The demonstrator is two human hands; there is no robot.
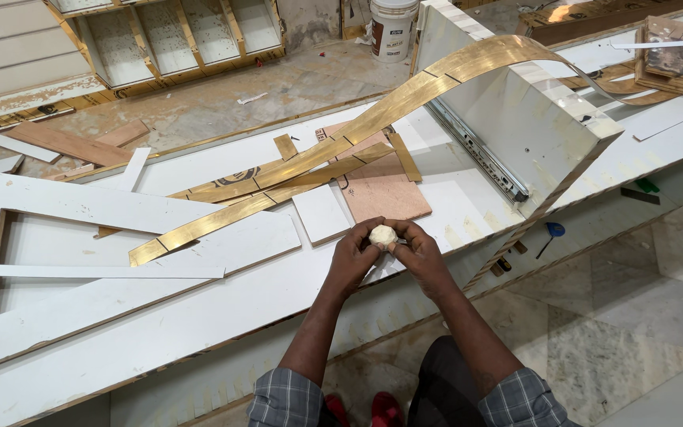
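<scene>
Both our hands meet over the near edge of the white board (223, 316), the left hand (355, 257) and right hand (419, 255) closed together around a small pale lump (383, 235) that looks like putty or filler. The lump sits pinched between the fingertips of both hands, at their top, with its upper face showing and the rest hidden by our fingers. To work it well, we judge it best to press and roll it evenly between thumbs and fingertips, turning it a little at a time so it softens throughout, and to keep it above the board so any crumb lands there. Just beyond our hands lie a small white offcut (320, 212) and a brown panel (383, 190), with long brass strips (223, 217) running across the board to the left.
</scene>
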